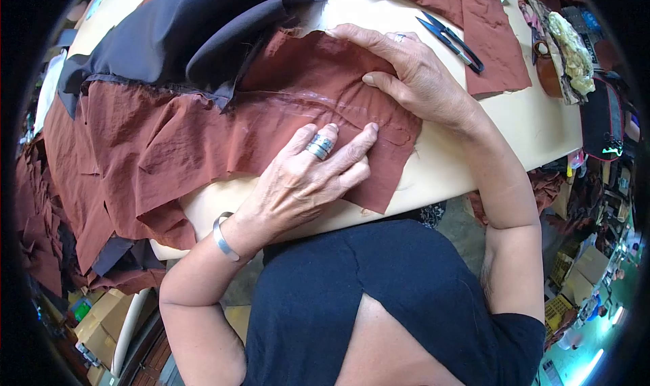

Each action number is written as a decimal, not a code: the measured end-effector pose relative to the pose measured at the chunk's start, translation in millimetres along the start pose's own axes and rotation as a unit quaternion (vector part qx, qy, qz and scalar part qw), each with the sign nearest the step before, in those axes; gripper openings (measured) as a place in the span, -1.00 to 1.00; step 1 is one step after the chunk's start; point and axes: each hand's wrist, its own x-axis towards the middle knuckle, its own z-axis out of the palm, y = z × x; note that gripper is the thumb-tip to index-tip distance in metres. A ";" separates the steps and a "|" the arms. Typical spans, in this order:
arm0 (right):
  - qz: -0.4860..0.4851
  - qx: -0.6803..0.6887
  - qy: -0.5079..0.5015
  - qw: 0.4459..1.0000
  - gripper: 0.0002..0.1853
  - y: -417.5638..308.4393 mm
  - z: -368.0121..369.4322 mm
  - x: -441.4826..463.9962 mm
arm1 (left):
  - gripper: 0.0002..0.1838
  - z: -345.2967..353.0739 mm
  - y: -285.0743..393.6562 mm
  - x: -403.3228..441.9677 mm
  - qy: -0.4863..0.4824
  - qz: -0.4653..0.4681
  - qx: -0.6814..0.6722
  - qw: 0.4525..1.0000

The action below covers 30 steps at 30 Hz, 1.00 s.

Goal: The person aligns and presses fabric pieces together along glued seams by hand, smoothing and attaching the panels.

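Observation:
A reddish-brown cloth (pixel 162 129) lies across the pale table, with a seam line and light marks along its right part. My left hand (pixel 315 169), with rings and a wrist bangle, rests on it, fingers spread and pressing down beside the seam. Higher up, my right hand (pixel 413 75) lies over the cloth's far right edge. Its thumb and forefinger are apart, and the fabric wrinkles near the thumb. A dark navy cloth (pixel 176 34) is folded over the brown one at the upper left and meets it along a ragged edge.
Dark-handled scissors (pixel 450 41) lie on the pale table (pixel 528 125) beyond my right hand. Another brown cloth piece (pixel 494 54) is beside them. A patterned bundle (pixel 555 48) sits at the right edge. Cardboard boxes (pixel 112 325) and fabric scraps are on the floor at left.

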 end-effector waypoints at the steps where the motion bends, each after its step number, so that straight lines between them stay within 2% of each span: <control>1: -0.001 -0.008 -0.007 1.000 -0.28 0.7 -0.1 -0.2 | -0.69 -0.9 0.2 0.8 0.005 0.008 0.011 1.000; 8: 0.022 -0.043 -0.037 0.998 -0.09 -0.4 -17.7 -10.2 | -0.62 7.6 1.4 -2.1 0.070 -0.034 -0.075 0.994; 10: 0.037 -0.084 -0.065 0.994 0.01 -7.4 -21.4 -11.9 | -0.64 6.3 -0.2 -2.2 0.060 -0.018 -0.057 0.996; 14: 0.050 -0.120 -0.120 0.984 0.05 -17.2 -26.5 -20.2 | -0.63 2.1 2.6 -1.4 0.033 -0.024 -0.036 0.999; 19: 0.062 -0.152 -0.199 0.966 0.02 -26.0 -53.5 -33.8 | -0.59 1.8 0.6 -3.2 0.058 -0.020 -0.080 0.995; 22: 0.028 -0.118 -0.178 0.976 -0.02 -15.5 -55.4 -24.4 | -0.59 2.0 -6.9 -5.8 0.110 -0.048 -0.131 0.984; 26: 0.157 -0.007 -0.107 0.982 -0.09 -10.0 -30.5 3.5 | -0.62 7.1 -10.7 -9.6 0.114 -0.072 -0.127 0.983; 29: 0.168 0.010 -0.126 0.978 -0.15 -13.1 -11.2 18.8 | -0.62 7.5 -10.9 -9.0 0.106 -0.063 -0.106 0.987; 30: 0.055 -0.008 -0.031 0.998 -0.18 -7.9 3.1 21.6 | -0.62 7.7 -10.6 -9.0 0.105 -0.059 -0.097 0.988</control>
